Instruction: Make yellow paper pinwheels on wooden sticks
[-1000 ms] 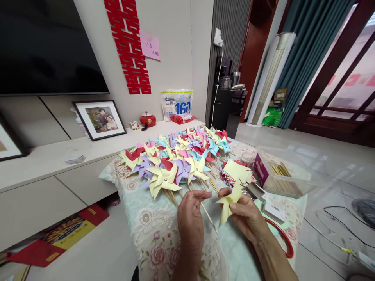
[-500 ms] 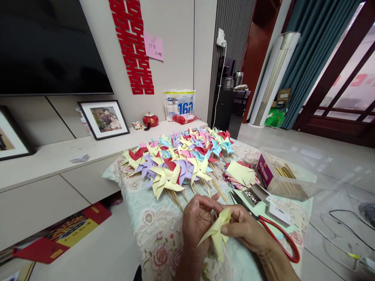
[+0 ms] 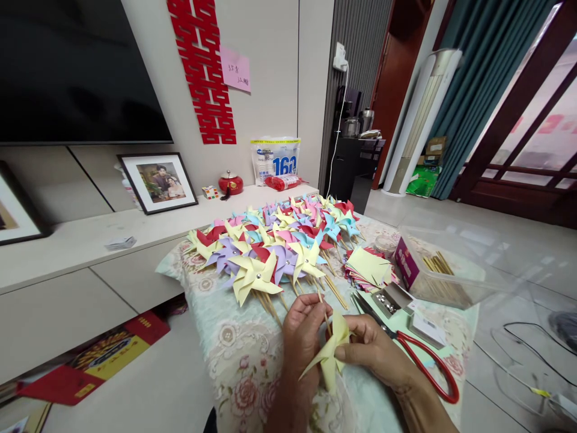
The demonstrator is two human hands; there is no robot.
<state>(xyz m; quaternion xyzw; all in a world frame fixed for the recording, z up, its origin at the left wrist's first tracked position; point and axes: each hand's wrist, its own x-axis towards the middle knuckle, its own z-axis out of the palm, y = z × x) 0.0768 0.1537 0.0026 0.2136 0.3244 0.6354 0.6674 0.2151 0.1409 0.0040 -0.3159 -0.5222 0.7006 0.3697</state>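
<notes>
A pale yellow paper pinwheel (image 3: 332,356) is between my hands at the front of the table. My right hand (image 3: 372,349) pinches it at the centre, thumb on top. With closed fingers, my left hand (image 3: 306,331) grips a thin wooden stick (image 3: 325,314) that runs to the pinwheel; how the two join is hidden. Past my hands lie many finished pinwheels (image 3: 270,252) in yellow, purple, red, pink and blue, on sticks. Red-handled scissors (image 3: 408,346) lie to the right of my right hand, beside a small open box of metal pins (image 3: 391,300).
A stack of coloured paper squares (image 3: 369,267) sits right of the pinwheels. Behind the scissors, a clear plastic bin (image 3: 469,291) holds wooden sticks (image 3: 438,263). A small white box (image 3: 427,329) lies near the scissors. Beyond the floral tablecloth (image 3: 243,361) runs a white cabinet (image 3: 148,231).
My left fingers have curled from a loose, cupped pose into a grip on the stick, which now shows more plainly. The yellow pinwheel has shifted slightly left in my right hand.
</notes>
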